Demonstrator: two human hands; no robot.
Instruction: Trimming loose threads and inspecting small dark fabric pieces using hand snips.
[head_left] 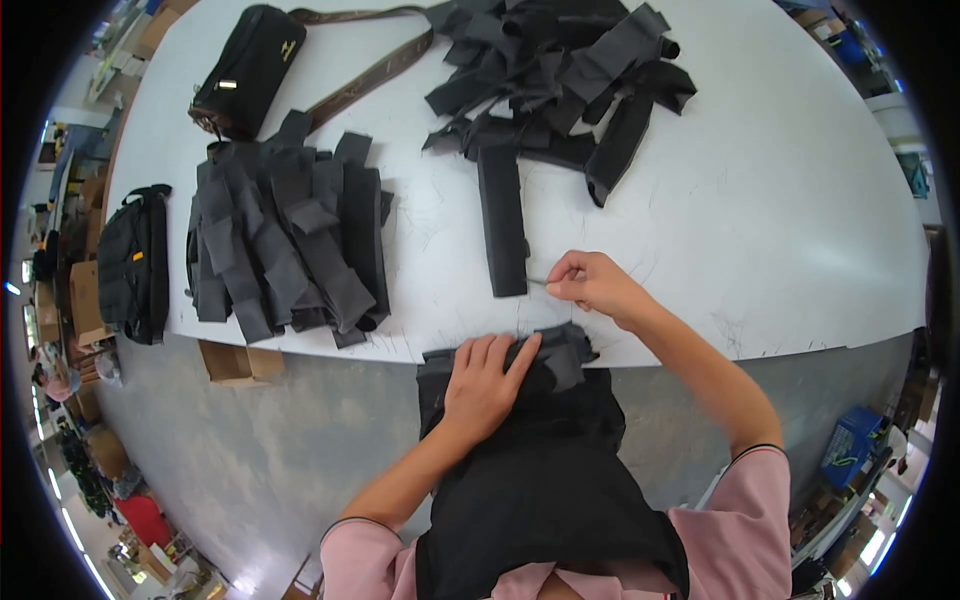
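Note:
My left hand point(482, 388) lies flat, fingers stretched out, on a folded dark fabric piece point(565, 352) at the table's near edge, against my black apron point(550, 480). Just beyond, a long black fabric strip point(503, 225) rests lengthwise on the white table. Beside its near end, my right hand point(592, 287) pinches a thin, slender tool point(537, 281) between thumb and fingers. The tool's tip points at the strip's right edge; whether it touches is too small to tell, and its kind is mostly hidden by the fingers.
A heap of dark grey strips point(290, 235) lies left, and a looser pile of black strips point(560, 75) at the far middle. A black shoulder bag point(250, 70) and a black backpack point(135, 265) are on the left. Loose threads dot the white table point(780, 220). An open carton point(240, 362) stands below.

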